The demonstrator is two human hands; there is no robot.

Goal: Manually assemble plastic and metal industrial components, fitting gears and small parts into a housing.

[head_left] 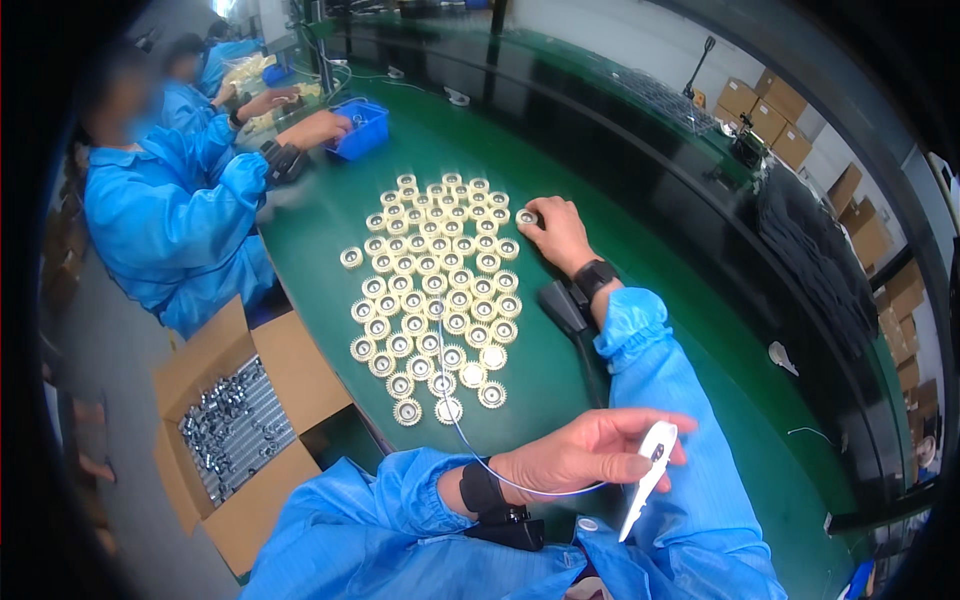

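Low in the view, my left hand [575,455] pinches a white plastic part [652,478] with a rounded head, a dark spot in it and a long narrow tail. It hangs in front of my right sleeve. My right hand [560,235] reaches out to the green table, its thumb and fingers closed on a cream toothed gear [526,217] with a dark centre. Left of that hand, many similar cream gears [428,264] lie flat in a broad cluster. A few near the cluster's near end show pale faces. A thin cable [450,400] crosses over the gears towards my left hand.
A cardboard box [320,385] of small metal parts stands open at the table's left edge. A co-worker in blue [180,215] reaches into a blue bin [362,130] at the far left. Beside my right wrist lies a black device [562,306]. Dark cloth [815,255] lies at the right.
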